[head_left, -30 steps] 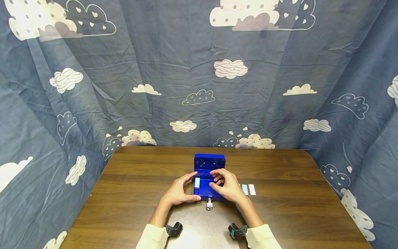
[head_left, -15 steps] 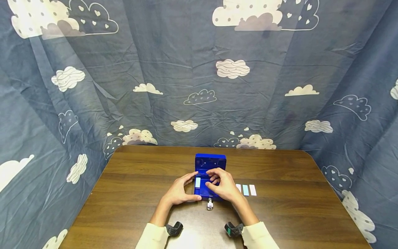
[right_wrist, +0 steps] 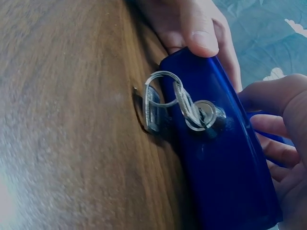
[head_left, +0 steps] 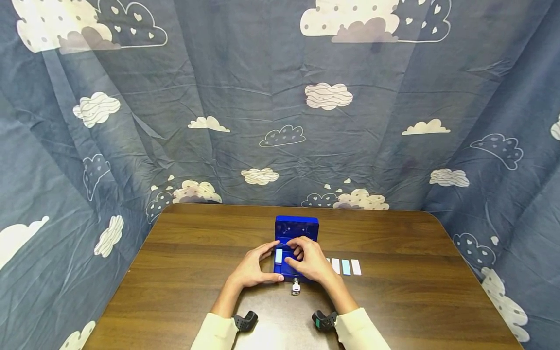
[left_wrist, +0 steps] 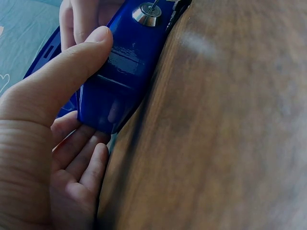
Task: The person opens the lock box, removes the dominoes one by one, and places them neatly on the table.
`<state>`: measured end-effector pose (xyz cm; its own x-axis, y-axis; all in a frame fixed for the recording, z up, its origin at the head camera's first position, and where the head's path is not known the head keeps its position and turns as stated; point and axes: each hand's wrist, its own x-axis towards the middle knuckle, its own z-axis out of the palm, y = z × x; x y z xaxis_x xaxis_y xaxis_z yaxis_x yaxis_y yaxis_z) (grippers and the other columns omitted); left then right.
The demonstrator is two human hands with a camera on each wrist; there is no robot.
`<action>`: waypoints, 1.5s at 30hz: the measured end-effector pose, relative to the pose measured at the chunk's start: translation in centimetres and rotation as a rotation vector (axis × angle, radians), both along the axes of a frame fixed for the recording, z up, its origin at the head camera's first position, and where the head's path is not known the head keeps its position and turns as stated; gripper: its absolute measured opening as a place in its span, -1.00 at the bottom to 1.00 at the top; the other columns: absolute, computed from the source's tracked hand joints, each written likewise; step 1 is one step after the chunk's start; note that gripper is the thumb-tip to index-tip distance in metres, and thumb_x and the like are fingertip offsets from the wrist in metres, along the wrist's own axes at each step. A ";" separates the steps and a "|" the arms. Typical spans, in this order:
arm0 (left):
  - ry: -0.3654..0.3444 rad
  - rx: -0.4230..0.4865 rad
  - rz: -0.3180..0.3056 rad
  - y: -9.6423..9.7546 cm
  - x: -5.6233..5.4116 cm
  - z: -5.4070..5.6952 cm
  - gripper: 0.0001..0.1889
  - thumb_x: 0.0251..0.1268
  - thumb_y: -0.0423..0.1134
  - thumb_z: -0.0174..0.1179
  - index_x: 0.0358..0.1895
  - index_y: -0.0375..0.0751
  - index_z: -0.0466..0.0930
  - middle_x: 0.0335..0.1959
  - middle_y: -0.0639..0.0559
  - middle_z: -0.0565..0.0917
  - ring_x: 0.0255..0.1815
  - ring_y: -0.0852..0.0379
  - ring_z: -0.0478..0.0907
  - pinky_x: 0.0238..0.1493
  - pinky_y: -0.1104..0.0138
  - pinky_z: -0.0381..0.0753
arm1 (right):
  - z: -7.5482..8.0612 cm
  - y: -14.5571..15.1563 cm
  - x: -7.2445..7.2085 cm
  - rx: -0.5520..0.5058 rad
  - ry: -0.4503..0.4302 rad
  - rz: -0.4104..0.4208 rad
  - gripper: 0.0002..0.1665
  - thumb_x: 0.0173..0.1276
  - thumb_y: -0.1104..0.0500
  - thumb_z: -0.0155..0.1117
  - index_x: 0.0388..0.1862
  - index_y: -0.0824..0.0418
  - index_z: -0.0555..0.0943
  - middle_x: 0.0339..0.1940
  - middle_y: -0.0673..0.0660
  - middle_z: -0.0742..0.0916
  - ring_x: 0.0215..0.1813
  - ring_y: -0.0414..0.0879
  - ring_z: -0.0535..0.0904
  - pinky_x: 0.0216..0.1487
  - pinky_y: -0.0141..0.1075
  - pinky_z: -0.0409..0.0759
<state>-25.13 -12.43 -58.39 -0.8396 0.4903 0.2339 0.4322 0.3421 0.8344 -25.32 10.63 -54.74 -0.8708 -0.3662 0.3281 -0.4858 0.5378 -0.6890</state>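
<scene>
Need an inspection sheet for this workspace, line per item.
Surface: wood-grain table, glare at near side.
Things: box, lid open, keys on a ring at its front lock; pale blue strip inside, at left; row of strips right of box, one mostly hidden.
Clutter: nothing seen.
Hands: left hand holds box's left end; right hand over box, grasp unclear.
Cables: nothing seen.
Surroundings: cloud-print curtain, back and sides.

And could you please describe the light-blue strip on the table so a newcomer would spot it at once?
On the table, find the open blue box. Right of it, past the right hand, lies a row of small strips. The light-blue strip lies between two white ones.
</scene>
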 end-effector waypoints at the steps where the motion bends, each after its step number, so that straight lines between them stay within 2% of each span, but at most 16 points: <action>1: 0.002 -0.005 -0.001 0.0 0.0 0.0 0.02 -0.01 -0.08 0.65 0.55 -0.22 0.30 0.52 -0.17 0.42 0.49 -0.12 0.44 0.54 0.11 0.45 | 0.0 0.0 0.0 0.011 0.004 -0.005 -0.57 0.13 0.24 0.58 -0.01 0.32 0.70 -0.18 0.21 0.73 -0.25 0.04 0.68 -0.29 -0.37 0.74; 6: 0.009 -0.011 -0.006 0.1 -0.2 0.2 0.02 -0.01 -0.09 0.65 0.55 -0.22 0.30 0.52 -0.16 0.42 0.50 -0.10 0.43 0.54 0.13 0.46 | 0.0 -0.2 -0.1 0.047 0.011 -0.014 -0.55 0.12 0.21 0.60 -0.01 0.32 0.70 -0.19 0.21 0.73 -0.25 0.01 0.67 -0.28 -0.46 0.68; 16: 0.011 -0.006 -0.015 0.0 -0.2 0.3 0.02 -0.01 -0.11 0.65 0.55 -0.25 0.30 0.51 -0.18 0.43 0.50 -0.10 0.42 0.53 0.15 0.46 | 0.0 -0.8 -0.2 0.113 0.031 0.018 -0.55 0.14 0.12 0.61 -0.02 0.28 0.73 -0.25 0.16 0.75 -0.26 -0.03 0.68 -0.24 -0.38 0.68; 23: 0.002 0.002 -0.011 0.0 -0.1 -0.1 0.02 -0.01 -0.10 0.65 0.55 -0.24 0.30 0.50 -0.16 0.44 0.49 -0.11 0.44 0.53 0.14 0.46 | -0.3 -1.5 0.1 0.244 -0.004 -0.042 -0.57 0.20 -0.09 0.56 -0.02 0.09 0.77 -0.30 -0.05 0.78 -0.28 -0.21 0.65 -0.29 -0.35 0.62; 28: 0.005 0.006 -0.013 -0.1 -0.1 -0.3 0.02 0.00 -0.10 0.65 0.55 -0.24 0.29 0.50 -0.18 0.44 0.48 -0.12 0.44 0.53 0.12 0.47 | -0.5 -1.7 0.1 0.305 -0.008 -0.074 -0.55 0.19 -0.15 0.56 0.00 0.00 0.78 -0.30 -0.12 0.78 -0.27 -0.25 0.66 -0.32 -0.34 0.62; 36: 0.001 0.006 -0.012 -0.1 -0.2 -0.3 0.03 -0.02 -0.10 0.65 0.55 -0.22 0.29 0.49 -0.17 0.46 0.48 -0.09 0.45 0.54 0.13 0.45 | -0.9 -1.7 0.3 0.304 0.062 -0.064 -0.55 0.12 -0.15 0.61 -0.05 0.01 0.80 -0.20 -0.07 0.80 -0.25 -0.20 0.67 -0.33 -0.30 0.65; 45: -0.001 0.013 -0.012 0.0 -0.1 -0.2 0.02 -0.01 -0.11 0.65 0.55 -0.24 0.29 0.48 -0.21 0.46 0.49 -0.11 0.44 0.55 0.11 0.43 | -0.5 -1.7 0.4 0.324 0.013 -0.084 -0.53 0.06 -0.18 0.64 -0.06 -0.07 0.80 -0.35 -0.08 0.76 -0.33 -0.21 0.60 -0.42 -0.33 0.55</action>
<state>-25.19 -12.48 -58.54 -0.8338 0.4974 0.2393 0.4355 0.3264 0.8389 -24.96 8.95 -55.26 -0.8990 -0.3802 0.2172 -0.4378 0.7667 -0.4696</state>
